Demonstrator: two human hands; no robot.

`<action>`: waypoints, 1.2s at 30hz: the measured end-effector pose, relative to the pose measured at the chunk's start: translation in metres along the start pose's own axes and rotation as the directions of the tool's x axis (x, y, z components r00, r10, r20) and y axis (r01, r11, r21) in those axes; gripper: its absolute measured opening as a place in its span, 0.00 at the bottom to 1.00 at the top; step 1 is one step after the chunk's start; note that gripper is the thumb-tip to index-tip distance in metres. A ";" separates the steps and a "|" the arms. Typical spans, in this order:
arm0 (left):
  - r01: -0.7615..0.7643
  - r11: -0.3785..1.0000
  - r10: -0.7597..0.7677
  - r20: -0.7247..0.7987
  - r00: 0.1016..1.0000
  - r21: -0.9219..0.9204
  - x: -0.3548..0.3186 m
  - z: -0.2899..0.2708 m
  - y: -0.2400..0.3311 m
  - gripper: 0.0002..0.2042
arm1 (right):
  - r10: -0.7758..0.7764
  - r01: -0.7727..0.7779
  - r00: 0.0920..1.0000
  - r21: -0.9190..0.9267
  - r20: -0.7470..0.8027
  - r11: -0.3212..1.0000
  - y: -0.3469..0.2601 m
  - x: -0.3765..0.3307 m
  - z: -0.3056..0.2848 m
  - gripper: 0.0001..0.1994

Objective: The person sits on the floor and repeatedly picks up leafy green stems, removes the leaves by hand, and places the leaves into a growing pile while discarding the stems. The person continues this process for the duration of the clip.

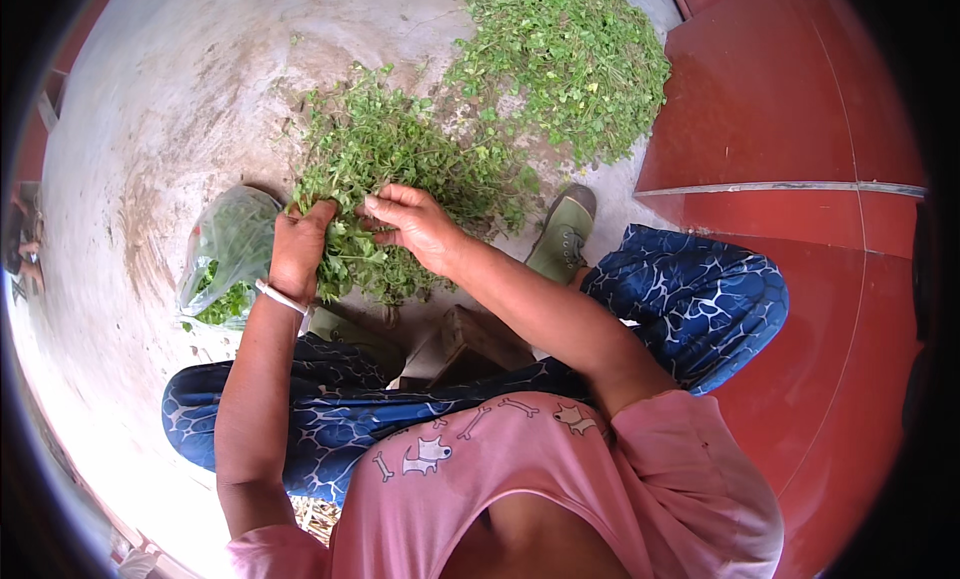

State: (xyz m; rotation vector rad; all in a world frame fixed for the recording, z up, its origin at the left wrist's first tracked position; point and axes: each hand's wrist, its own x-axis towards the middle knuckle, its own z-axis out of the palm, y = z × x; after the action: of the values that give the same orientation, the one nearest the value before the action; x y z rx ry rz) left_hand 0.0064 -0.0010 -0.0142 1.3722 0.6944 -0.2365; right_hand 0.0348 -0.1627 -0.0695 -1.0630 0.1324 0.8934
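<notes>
Bunched leafy green herbs (390, 149) lie in a loose pile on the floor between my feet. My left hand (303, 241) is closed around stems at the pile's left side, a white band on its wrist. Beside it, my right hand (412, 224) reaches into the same greens with its thumb and fingers bent together at some sprigs; leaves partly hide what is pinched. Just left of my left hand stands a clear plastic bag (232, 241) with green leaves inside.
A larger heap of greens (570, 64) spreads on the concrete floor at the far right. Red panels (760, 109) rise along the right side. My green shoes (565, 227) flank the near pile, and a small wooden block (470, 341) sits between my legs.
</notes>
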 end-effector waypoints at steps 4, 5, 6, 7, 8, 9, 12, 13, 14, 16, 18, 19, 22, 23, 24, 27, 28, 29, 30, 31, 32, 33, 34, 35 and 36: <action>-0.037 0.996 0.036 -0.017 0.999 -0.081 -0.001 -0.005 0.015 0.11 | 0.104 -0.022 0.994 -0.850 0.038 0.527 -0.007 0.001 -0.044 0.14; -0.045 0.996 0.046 0.014 0.999 -0.082 -0.002 -0.005 0.014 0.11 | 0.027 -0.040 0.999 -0.983 -0.036 0.179 -0.013 -0.001 -0.062 0.14; -0.055 0.995 0.058 0.041 0.997 -0.085 -0.002 -0.005 0.013 0.12 | -0.135 -0.017 0.991 -1.000 -0.015 -0.017 -0.018 -0.006 -0.087 0.12; -0.065 0.994 0.072 0.072 0.995 -0.089 -0.002 -0.005 0.013 0.12 | -0.276 -0.018 0.961 -0.992 0.018 -0.129 -0.019 -0.008 -0.123 0.11; -0.008 0.993 0.021 0.104 0.994 -0.121 -0.003 -0.005 0.012 0.11 | -0.349 -0.075 0.937 -0.984 -0.013 -0.163 -0.027 -0.013 -0.144 0.08; -0.006 0.995 0.017 0.104 0.994 -0.102 -0.005 -0.005 0.014 0.12 | -0.400 -0.121 0.915 -0.976 -0.040 -0.181 -0.031 -0.021 -0.161 0.07; 0.016 0.993 0.002 0.155 0.988 -0.115 -0.006 -0.005 0.015 0.16 | -0.313 -0.194 0.943 -0.951 -0.114 -0.239 -0.030 -0.033 -0.188 0.07; 0.005 0.994 0.013 0.163 0.987 -0.112 -0.005 -0.005 0.015 0.16 | -0.304 -0.205 0.945 -0.942 -0.119 -0.267 -0.024 -0.034 -0.192 0.07; -0.005 0.994 0.023 0.171 0.985 -0.108 -0.003 -0.005 0.014 0.16 | -0.311 -0.213 0.942 -0.938 -0.124 -0.273 -0.016 -0.032 -0.195 0.09; -0.040 0.998 0.047 0.165 0.985 -0.049 0.002 -0.004 0.011 0.13 | -0.275 -0.260 0.946 -0.912 -0.173 -0.318 -0.005 -0.026 -0.194 0.09; -0.045 0.998 0.051 0.182 0.982 -0.041 0.002 -0.004 0.009 0.12 | -0.242 -0.267 0.953 -0.881 -0.182 -0.389 0.001 -0.025 -0.193 0.09; -0.062 0.998 0.060 0.169 0.984 0.005 0.003 -0.005 0.008 0.12 | -0.250 -0.257 0.954 -0.882 -0.166 -0.395 0.003 -0.024 -0.193 0.09; -0.080 0.993 0.069 0.130 0.989 0.083 0.010 -0.006 -0.003 0.11 | -0.274 -0.227 0.953 -0.898 -0.127 -0.376 0.002 -0.022 -0.197 0.08; -0.076 0.993 0.064 0.133 0.989 0.086 0.010 -0.006 -0.005 0.11 | -0.285 -0.217 0.951 -0.914 -0.118 -0.344 -0.003 -0.022 -0.199 0.07; -0.069 0.993 0.056 0.135 0.989 0.093 0.008 -0.004 -0.002 0.11 | -0.294 -0.205 0.949 -0.929 -0.111 -0.309 -0.006 -0.018 -0.201 0.05; -0.046 0.997 0.035 0.174 0.984 0.058 0.007 -0.004 -0.001 0.11 | 0.121 -0.213 0.976 -0.919 -0.182 0.331 -0.052 -0.002 -0.180 0.06; -0.028 0.999 0.024 0.176 0.984 0.024 0.003 -0.004 0.002 0.11 | 0.148 -0.230 0.972 -0.860 -0.182 0.455 -0.072 -0.004 -0.151 0.08; -0.015 1.000 0.016 0.188 0.982 -0.007 0.001 -0.001 0.006 0.11 | 0.122 -0.183 0.983 -0.816 -0.139 0.549 -0.083 -0.006 -0.136 0.08; -0.019 0.997 0.033 0.191 0.981 -0.077 -0.001 0.002 0.008 0.11 | 0.093 -0.130 0.991 -0.760 -0.091 0.636 -0.090 -0.006 -0.124 0.08; -0.006 0.998 0.021 0.222 0.975 -0.068 0.002 0.000 0.006 0.11 | 0.060 -0.076 0.997 -0.695 -0.047 0.715 -0.095 -0.006 -0.113 0.08; -0.026 0.998 0.038 0.220 0.975 -0.058 0.001 0.001 0.005 0.11 | 0.046 -0.053 0.999 -0.667 -0.028 0.743 -0.098 -0.009 -0.103 0.07; -0.044 0.998 0.053 0.212 0.976 -0.047 -0.001 0.004 0.004 0.11 | 0.047 -0.047 0.999 -0.642 -0.017 0.765 -0.098 -0.010 -0.095 0.07; -0.032 0.998 0.043 0.191 0.981 -0.057 -0.003 0.006 0.003 0.10 | 0.047 -0.041 0.999 -0.616 -0.005 0.786 -0.097 -0.012 -0.088 0.06; -0.029 0.999 0.035 0.208 0.978 -0.033 -0.007 0.007 0.005 0.09 | 0.049 -0.036 0.999 -0.590 0.007 0.807 -0.096 -0.013 -0.081 0.06; 0.007 0.999 0.006 0.234 0.972 -0.051 -0.009 0.008 0.003 0.09 | 0.041 -0.036 0.999 -0.553 -0.004 0.832 -0.094 -0.016 -0.071 0.06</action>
State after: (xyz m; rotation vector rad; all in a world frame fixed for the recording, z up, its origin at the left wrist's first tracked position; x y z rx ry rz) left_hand 0.0037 -0.0103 -0.0061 1.2698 0.5006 -0.3721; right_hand 0.1111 -0.2460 -0.0322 -1.6030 -0.1256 1.0011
